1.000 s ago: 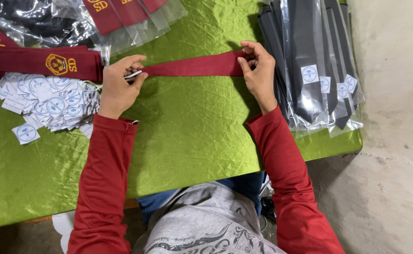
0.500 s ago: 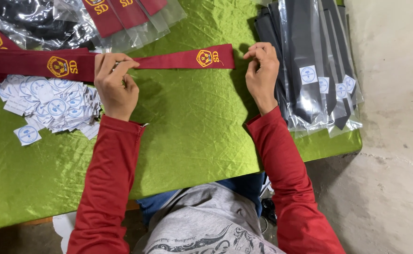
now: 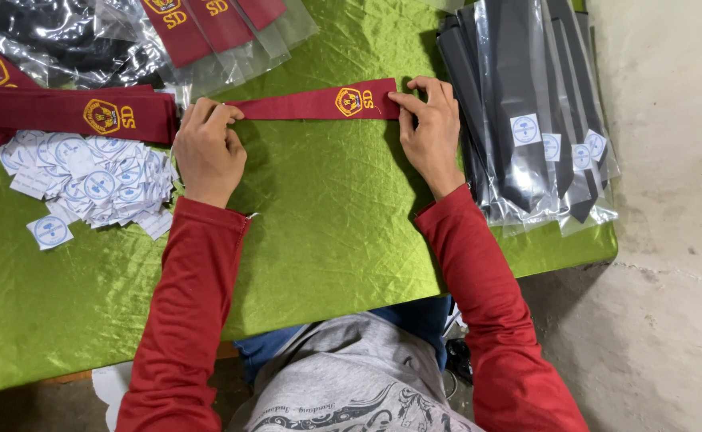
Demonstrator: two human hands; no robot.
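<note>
Head view, maroon tie [image 3: 311, 105] now lower, emblem still up

Table: your green-clothed table [image 3: 327, 232] is carrying everything.
Middle: a maroon tie [image 3: 319, 104] is lying flat.
Left: round-marked labels [image 3: 95, 180] are lying heaped.
Right: bagged dark ties [image 3: 527, 112] are sitting stacked.

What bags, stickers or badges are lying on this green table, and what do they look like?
Stickers: loose pile by left hand, white squares with blue circles.
Dark bagged ties: right stack, clear sleeves, each with one such sticker.
Maroon bagged ties: top, clear sleeves.
Badge: yellow emblem on held maroon tie.
</note>
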